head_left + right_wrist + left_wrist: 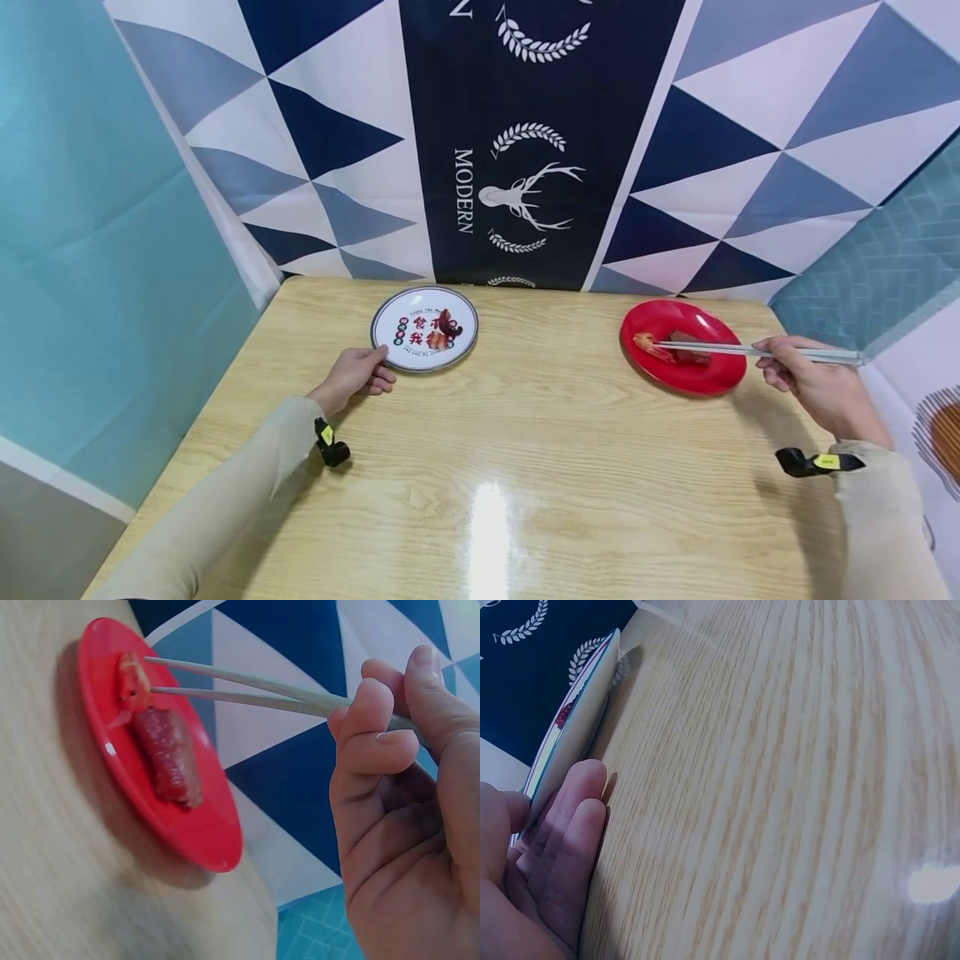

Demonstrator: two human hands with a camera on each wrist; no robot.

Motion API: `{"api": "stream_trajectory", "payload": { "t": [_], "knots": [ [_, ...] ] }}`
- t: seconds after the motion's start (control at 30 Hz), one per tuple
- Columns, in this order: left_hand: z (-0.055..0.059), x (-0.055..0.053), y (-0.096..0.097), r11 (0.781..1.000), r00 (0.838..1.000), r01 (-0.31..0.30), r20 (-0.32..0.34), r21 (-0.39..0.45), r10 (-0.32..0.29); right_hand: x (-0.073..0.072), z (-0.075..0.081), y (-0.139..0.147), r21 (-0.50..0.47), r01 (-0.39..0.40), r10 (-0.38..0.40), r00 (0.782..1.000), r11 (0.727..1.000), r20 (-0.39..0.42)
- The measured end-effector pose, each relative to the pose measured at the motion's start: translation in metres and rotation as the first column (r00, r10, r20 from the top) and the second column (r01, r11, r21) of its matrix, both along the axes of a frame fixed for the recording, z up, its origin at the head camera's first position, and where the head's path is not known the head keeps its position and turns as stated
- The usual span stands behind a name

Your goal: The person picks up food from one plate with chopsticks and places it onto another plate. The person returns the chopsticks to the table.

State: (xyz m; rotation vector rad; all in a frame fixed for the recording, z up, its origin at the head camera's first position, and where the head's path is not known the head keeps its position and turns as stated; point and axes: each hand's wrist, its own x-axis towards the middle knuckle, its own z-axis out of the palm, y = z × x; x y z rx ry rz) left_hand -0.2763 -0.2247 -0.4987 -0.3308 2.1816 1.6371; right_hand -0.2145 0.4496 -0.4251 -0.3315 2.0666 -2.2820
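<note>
At the table's left back, my left hand point(358, 372) pinches the near-left rim of a round white plate point(393, 315), thumb on top, fingers beneath. This plate bears red lettering; a dark brown shape and an orange one point(437, 340) on it look like food. My right hand point(821, 385) holds a pair of pale chopsticks point(723, 347) over a red plate point(675, 312) at the right. Their tips, slightly spread, meet an orange, shrimp-like piece point(132, 681); whether they grip it I cannot tell. Beside it lies a glossy brown-red piece of meat point(166, 756).
Both plates stand toward the back of a light wooden table point(525, 433), where a patterned cloth point(525, 208) with triangles and a deer head hangs. A wide stretch of wood separates the plates. Small black devices point(332, 446) are strapped to both wrists.
</note>
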Motion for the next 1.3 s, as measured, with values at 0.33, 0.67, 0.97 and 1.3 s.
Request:
{"api": "stream_trajectory", "payload": {
  "t": [0.33,0.67,0.97,1.3],
  "knots": [
    [0.0,0.004,-0.002,1.0,1.0,-0.007,0.001,0.014,0.007,-0.002,-0.01,-0.008,0.127,0.049,-0.049,0.999,0.991,-0.007],
    [-0.002,0.004,0.0,1.0,1.0,-0.003,-0.004,0.014,0.003,-0.006,-0.015,-0.01,0.363,0.093,-0.097,0.995,0.927,-0.006],
    [0.0,0.004,0.0,1.0,1.0,-0.006,-0.01,0.005,0.006,-0.008,-0.011,-0.017,0.633,0.187,-0.18,0.981,0.751,-0.076],
    [-0.001,0.003,-0.001,1.0,1.0,-0.005,-0.009,0.009,0.005,-0.006,-0.004,-0.024,0.621,0.22,-0.264,0.964,0.752,-0.021]
  ]
}}
